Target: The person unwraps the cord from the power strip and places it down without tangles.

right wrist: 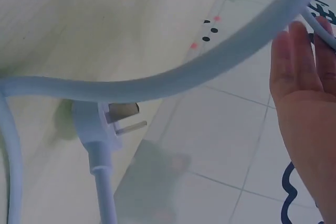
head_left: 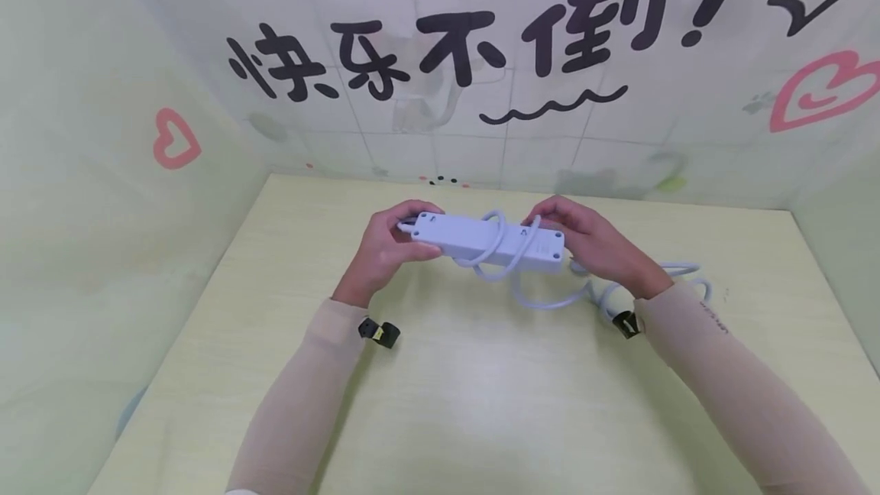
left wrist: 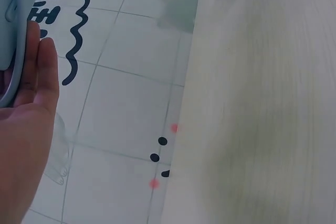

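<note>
A white power strip [head_left: 461,234], its screwed underside facing the head camera, is held above the table. My left hand [head_left: 385,247] grips its left end, thumb in front and fingers behind; the left wrist view catches the fingers [left wrist: 46,72] against the strip [left wrist: 8,22]. At the right end, my right hand [head_left: 584,239] holds the strip, fingertips partly hidden behind it. The strip's white cord [head_left: 498,239] loops loosely around its middle and right part. In the right wrist view, the cord [right wrist: 173,80] passes before the plug [right wrist: 94,124], whose metal prongs show.
More cord [head_left: 557,304] trails rightward beneath my right wrist onto the pale wooden table [head_left: 474,396]. A printed white curtain [head_left: 454,151] hangs behind the table's back edge, and another sheet [head_left: 103,250] stands at the left. Black straps [head_left: 380,332] sit at my wrists.
</note>
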Available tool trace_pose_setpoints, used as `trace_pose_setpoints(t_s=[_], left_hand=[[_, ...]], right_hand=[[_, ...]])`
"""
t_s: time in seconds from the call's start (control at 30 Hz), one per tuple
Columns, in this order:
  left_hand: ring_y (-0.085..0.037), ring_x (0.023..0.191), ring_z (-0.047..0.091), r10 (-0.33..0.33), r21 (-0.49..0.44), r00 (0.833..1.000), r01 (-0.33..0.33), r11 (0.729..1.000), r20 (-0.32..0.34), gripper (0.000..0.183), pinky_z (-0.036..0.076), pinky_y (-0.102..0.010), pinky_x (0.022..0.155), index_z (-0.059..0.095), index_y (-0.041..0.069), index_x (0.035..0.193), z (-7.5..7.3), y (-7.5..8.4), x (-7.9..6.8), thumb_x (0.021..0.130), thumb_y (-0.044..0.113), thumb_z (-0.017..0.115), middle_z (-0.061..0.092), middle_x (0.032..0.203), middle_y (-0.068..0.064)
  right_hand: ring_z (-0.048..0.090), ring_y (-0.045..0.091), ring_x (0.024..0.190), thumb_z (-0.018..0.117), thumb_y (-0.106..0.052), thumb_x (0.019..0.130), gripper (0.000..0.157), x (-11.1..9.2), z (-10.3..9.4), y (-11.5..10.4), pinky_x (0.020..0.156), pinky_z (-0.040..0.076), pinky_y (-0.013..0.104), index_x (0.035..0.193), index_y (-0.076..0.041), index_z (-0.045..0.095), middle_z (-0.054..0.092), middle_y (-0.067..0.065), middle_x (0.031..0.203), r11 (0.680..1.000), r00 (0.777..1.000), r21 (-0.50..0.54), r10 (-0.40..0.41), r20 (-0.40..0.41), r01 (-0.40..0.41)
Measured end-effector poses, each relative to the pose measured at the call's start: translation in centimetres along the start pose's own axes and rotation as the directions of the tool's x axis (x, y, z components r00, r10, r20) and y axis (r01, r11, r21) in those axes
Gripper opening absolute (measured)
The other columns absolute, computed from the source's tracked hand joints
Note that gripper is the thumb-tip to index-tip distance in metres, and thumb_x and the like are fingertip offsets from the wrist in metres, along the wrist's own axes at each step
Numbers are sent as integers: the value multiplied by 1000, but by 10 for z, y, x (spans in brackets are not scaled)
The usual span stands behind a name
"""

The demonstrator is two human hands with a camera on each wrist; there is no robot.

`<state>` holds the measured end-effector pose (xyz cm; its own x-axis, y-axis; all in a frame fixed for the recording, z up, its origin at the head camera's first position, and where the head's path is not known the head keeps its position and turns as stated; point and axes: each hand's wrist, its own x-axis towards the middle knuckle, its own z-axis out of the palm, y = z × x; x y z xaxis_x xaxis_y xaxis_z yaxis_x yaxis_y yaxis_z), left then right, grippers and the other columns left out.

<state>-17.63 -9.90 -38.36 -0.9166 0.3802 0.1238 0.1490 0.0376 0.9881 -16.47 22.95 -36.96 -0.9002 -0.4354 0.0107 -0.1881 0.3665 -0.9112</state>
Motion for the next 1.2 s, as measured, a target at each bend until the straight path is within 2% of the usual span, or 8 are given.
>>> trace_pose_setpoints(t_s=[0.2, 0.33, 0.5, 0.67, 0.83, 0.93, 1.07, 1.2], left_hand=[[-23, 105, 61, -7, 21, 1000, 7, 1000, -1, 46, 59, -25, 87, 64, 2, 123, -3, -5, 0, 79, 0, 79, 64, 123, -9], [-24, 107, 61, 2, 37, 1000, -1, 999, -31, 48, 60, -26, 88, 64, 1, 124, -1, -5, 1, 80, 1, 81, 63, 124, -12], [-22, 108, 63, 4, 21, 982, 0, 1000, -187, 49, 61, -27, 87, 64, 3, 127, 2, -4, 4, 80, 2, 81, 63, 126, -15], [-21, 116, 62, 50, -138, 959, -91, 986, -280, 43, 59, -24, 93, 66, 7, 120, 1, 0, 7, 80, -2, 76, 60, 139, -23], [-21, 116, 59, 55, -218, 976, -102, 971, -208, 41, 58, -23, 93, 66, 11, 116, 2, 6, 3, 78, -1, 73, 63, 130, -12], [-21, 111, 59, 38, -174, 990, -62, 983, -135, 43, 59, -24, 89, 65, 5, 118, 2, 11, -3, 75, 0, 74, 62, 120, -4], [-22, 104, 61, 30, -53, 1000, -30, 998, -3, 45, 60, -26, 83, 66, 1, 118, -1, 18, -10, 74, -2, 77, 64, 115, -4], [-25, 99, 60, 37, 93, 995, -46, 995, 96, 46, 58, -26, 79, 67, 1, 118, -5, 20, -12, 75, -1, 82, 66, 113, -8]], right_hand=[[67, 11, 96, 49, -17, 108, 20, -10, -12, -15, 89, 55, 17, 117, 1, 52, 61, -1, 104, 994, 983, 12, -103, -151, 106], [58, 12, 81, 52, -10, 106, 11, -21, -13, -37, 73, 50, 18, 112, -1, 55, 56, -2, 93, 982, 956, -37, -188, -226, 185], [47, 10, 64, 63, -4, 99, 3, -32, 0, -50, 54, 41, 22, 100, -6, 65, 56, -5, 80, 941, 945, -115, -325, -47, 318], [50, 3, 62, 70, -14, 96, 6, -34, 19, -38, 57, 46, 20, 93, -17, 68, 59, -12, 75, 922, 943, -216, -289, 166, 321], [52, 2, 65, 69, -12, 96, 2, -28, 23, -18, 63, 49, 22, 96, -14, 68, 64, -10, 77, 894, 961, -367, -195, 198, 258], [58, 7, 69, 66, -9, 97, 17, -22, 15, -10, 63, 52, 25, 113, -5, 70, 74, 3, 91, 897, 982, -409, -116, 149, 168], [62, 15, 70, 63, -4, 96, 25, -16, 2, -3, 63, 50, 26, 120, -2, 70, 77, 12, 97, 889, 996, -452, -85, 1, 77], [59, 13, 66, 64, -12, 99, 16, -18, -7, -6, 61, 44, 22, 112, -6, 71, 72, 9, 80, 903, 978, -431, -101, -184, 12]])
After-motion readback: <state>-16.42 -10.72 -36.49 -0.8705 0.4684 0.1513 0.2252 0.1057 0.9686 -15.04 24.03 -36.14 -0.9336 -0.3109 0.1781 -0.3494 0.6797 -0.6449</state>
